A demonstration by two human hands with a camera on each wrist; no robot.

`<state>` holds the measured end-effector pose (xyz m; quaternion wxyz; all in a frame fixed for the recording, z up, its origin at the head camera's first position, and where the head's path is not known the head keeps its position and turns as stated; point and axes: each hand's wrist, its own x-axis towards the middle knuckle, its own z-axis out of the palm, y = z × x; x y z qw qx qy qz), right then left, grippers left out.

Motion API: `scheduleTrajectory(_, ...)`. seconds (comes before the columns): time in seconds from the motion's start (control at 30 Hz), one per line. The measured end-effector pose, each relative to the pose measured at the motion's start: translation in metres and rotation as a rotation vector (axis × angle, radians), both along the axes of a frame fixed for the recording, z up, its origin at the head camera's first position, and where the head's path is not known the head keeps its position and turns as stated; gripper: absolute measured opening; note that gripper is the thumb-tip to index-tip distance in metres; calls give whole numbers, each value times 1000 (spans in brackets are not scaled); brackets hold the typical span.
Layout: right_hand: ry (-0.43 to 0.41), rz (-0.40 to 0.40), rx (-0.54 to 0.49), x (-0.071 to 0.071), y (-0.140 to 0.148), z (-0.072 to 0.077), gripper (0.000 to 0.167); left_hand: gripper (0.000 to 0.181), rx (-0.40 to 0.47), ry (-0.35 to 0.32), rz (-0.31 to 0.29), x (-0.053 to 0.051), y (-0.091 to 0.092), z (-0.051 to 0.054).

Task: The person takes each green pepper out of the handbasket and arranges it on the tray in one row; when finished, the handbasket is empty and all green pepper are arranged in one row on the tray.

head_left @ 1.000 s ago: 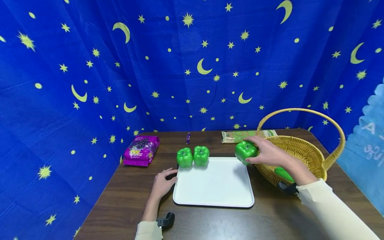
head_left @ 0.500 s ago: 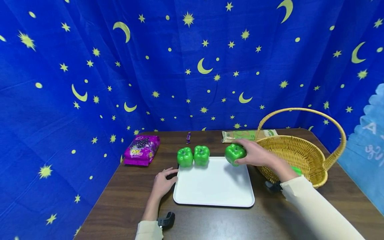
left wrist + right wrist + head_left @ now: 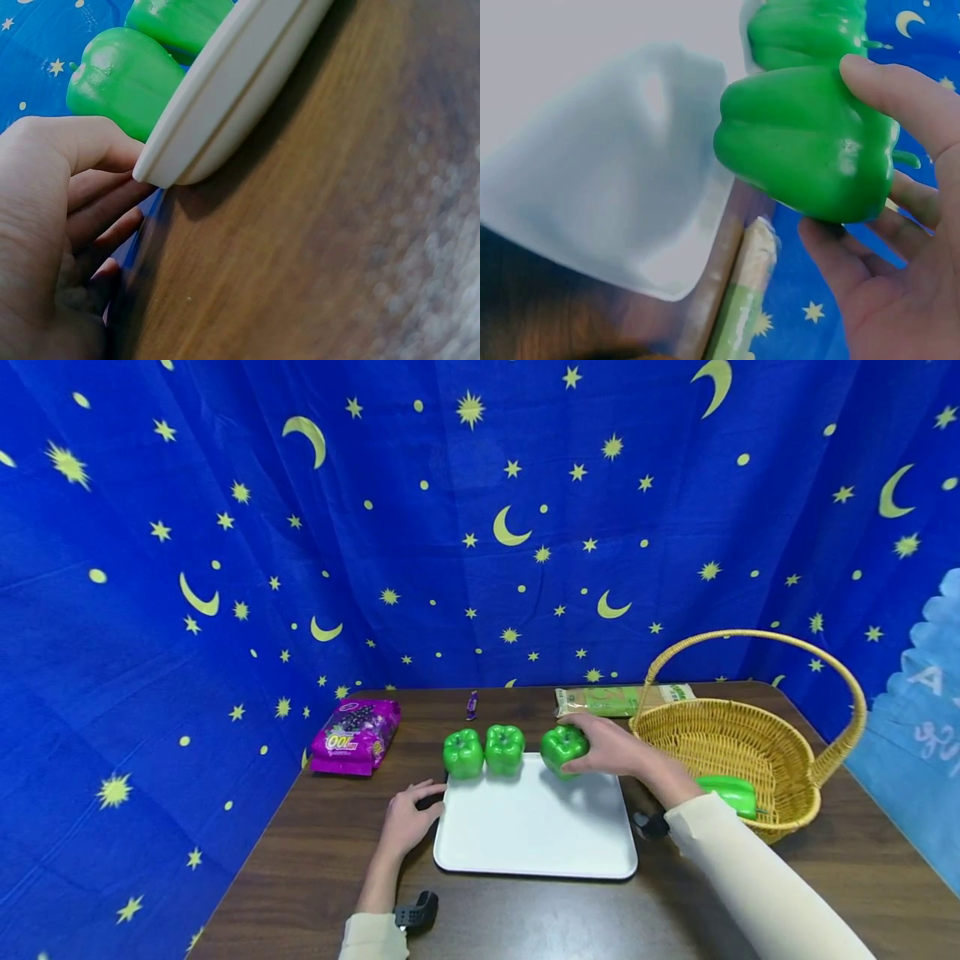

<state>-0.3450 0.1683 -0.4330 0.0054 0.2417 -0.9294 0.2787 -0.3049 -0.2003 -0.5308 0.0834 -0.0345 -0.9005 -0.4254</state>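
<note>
My right hand (image 3: 606,745) grips a green bell pepper (image 3: 562,750) over the back edge of the white tray (image 3: 536,827). In the right wrist view that bell pepper (image 3: 802,142) sits between thumb and fingers, its stem toward the palm. Two more green bell peppers, one at the tray's back left corner (image 3: 462,753) and one beside it (image 3: 504,748), stand to the left of the held one. My left hand (image 3: 408,817) rests at the tray's left side. The left wrist view shows a finger of that hand (image 3: 45,202) touching the tray rim (image 3: 217,97), the other fingers loosely bent.
A wicker basket (image 3: 806,752) with a tall handle stands at the right, holding a long green pepper-like item (image 3: 729,793). Behind the tray lie a flat green and beige packet (image 3: 615,700) and a small purple wrapped piece (image 3: 472,705). A purple bag (image 3: 356,735) is at back left.
My right hand has carried the bell pepper leftward from beside the basket to over the tray's back edge, near the other two. More of the basket's contents shows. The left hand has stayed put.
</note>
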Motion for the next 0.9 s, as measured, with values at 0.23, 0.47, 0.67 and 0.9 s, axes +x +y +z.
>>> scheduleTrajectory(0.23,-24,0,-10,-6,-10,-11,81,28,2,37,-10,0,0,-2)
scheduleTrajectory(0.47,6,-28,-20,-8,-17,-18,84,27,15,73,-24,0,0,-3)
scheduleTrajectory(0.67,7,-45,-27,-7,-21,-22,83,27,13,71,-24,0,-1,-4)
scheduleTrajectory(0.9,20,-60,-27,-5,-28,-24,80,27,5,65,-17,-1,-1,-3)
